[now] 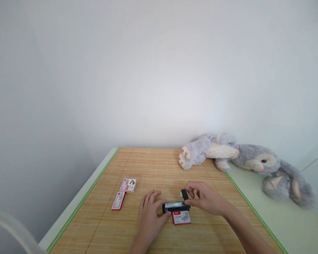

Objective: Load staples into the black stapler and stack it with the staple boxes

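Observation:
A black stapler (176, 207) with a shiny metal strip along it lies on the bamboo mat in front of me. The thumb and index finger of my left hand (151, 214) grip its left end, while the other fingers spread over the mat. At its right end, my right hand (202, 198) pinches a short black part (184, 194) that stands up from the stapler and shows a pale patch; whether this part is joined to it I cannot tell. Just in front of the stapler, touching or nearly so, sits a red and white staple box (182, 218).
Further left lie another red and white box (118, 200) and a small white box group (128, 185) touching it. A grey plush rabbit (222, 151) stretches across the back right of the bamboo mat (153, 165) and the pale tabletop (254, 190). Behind stands a white wall.

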Motion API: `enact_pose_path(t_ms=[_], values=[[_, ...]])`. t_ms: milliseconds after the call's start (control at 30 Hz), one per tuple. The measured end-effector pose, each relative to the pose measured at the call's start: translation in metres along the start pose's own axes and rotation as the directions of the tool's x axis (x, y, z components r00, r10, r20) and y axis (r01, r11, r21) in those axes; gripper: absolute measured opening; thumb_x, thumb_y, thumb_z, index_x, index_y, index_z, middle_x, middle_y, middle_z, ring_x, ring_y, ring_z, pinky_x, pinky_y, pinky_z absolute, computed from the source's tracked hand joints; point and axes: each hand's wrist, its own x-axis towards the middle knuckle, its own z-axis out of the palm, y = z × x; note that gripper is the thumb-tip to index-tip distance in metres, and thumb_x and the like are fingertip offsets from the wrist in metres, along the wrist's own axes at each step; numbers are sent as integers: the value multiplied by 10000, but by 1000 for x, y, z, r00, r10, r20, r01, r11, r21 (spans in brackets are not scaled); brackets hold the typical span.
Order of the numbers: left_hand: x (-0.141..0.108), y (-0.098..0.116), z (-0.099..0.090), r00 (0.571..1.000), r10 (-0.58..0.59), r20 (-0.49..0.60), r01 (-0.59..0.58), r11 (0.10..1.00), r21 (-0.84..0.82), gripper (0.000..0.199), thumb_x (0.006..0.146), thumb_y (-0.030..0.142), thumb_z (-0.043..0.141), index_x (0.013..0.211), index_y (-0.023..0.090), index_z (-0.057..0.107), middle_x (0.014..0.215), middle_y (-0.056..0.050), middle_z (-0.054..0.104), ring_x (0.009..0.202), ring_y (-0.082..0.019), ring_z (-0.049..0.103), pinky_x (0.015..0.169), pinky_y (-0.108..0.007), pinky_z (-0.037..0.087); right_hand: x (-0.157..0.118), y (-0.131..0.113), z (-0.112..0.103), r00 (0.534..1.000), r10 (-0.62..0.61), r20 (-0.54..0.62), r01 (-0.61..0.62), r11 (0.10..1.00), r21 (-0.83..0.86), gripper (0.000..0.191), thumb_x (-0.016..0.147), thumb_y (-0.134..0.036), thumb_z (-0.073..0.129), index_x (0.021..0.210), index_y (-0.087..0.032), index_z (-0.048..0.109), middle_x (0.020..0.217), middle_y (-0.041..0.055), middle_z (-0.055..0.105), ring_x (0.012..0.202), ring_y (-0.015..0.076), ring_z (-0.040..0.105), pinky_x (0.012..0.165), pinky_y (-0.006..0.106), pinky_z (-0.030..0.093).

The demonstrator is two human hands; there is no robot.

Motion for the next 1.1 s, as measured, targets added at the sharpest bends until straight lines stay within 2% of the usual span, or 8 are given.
enact_pose_path(t_ms=[267,433,567,633,700,833,967,1100], values=[[-1,-1,0,1000,10,-15,-10,1000,-20,340,757,375,799,1094,393,759,1465,5,596,1455,-307,415,1239,-546,253,29,-16,53,998,-40,57,48,988,-145,200,732,-199,777,773,-216,581,764,-52,594,696,138,507,622,241,294],[-2,-3,0,999,23,-26,-24,998,-52,328,765,383,786,1091,363,758,1460,-8,595,1447,-321,418,1240,-545,262,31,-8,66,998,-23,57,31,988,-154,210,692,-196,803,818,-222,638,832,-35,620,771,158,546,656,235,325],[-8,-3,-5,997,23,-68,-30,995,-98,349,938,272,509,1226,332,697,1453,-36,578,1400,-254,469,1192,-479,369,23,10,64,996,57,-61,-66,985,-158,211,753,-316,812,839,-218,645,865,-17,630,791,172,566,687,252,352],[-13,4,-6,996,53,-67,-61,990,-124,491,903,124,380,1236,315,686,1426,-45,583,1373,-221,488,1167,-436,403,16,23,63,983,115,-142,-135,980,-145,220,803,-375,781,876,-217,647,864,-8,642,786,179,572,687,263,356],[-18,16,-4,986,166,22,-161,976,-149,597,796,48,398,1223,344,693,1410,-20,591,1350,-215,499,1145,-410,422,9,36,64,963,175,-207,-202,972,-117,239,850,-432,737,892,-213,651,833,-4,650,765,185,578,673,269,353],[-20,47,7,879,400,259,-357,913,-197,779,677,27,488,1305,465,636,1521,78,508,1383,-227,457,1155,-417,406,-1,57,67,924,275,-266,-296,954,-42,346,897,-543,661,834,-204,670,687,-21,605,658,177,555,607,269,324],[-14,53,10,916,282,286,-268,959,-87,818,673,16,464,1353,452,593,1628,85,369,1482,-240,347,1207,-467,345,-10,66,70,896,327,-301,-333,942,30,426,902,-616,623,838,-202,702,645,-28,573,629,175,541,585,271,309],[-5,36,-5,967,117,226,-117,993,-12,749,697,106,533,1383,401,576,1520,4,502,1434,-271,406,1197,-446,341,-21,68,76,876,360,-322,-346,933,102,452,887,-645,617,886,-206,727,618,-34,538,601,177,525,570,274,306]])
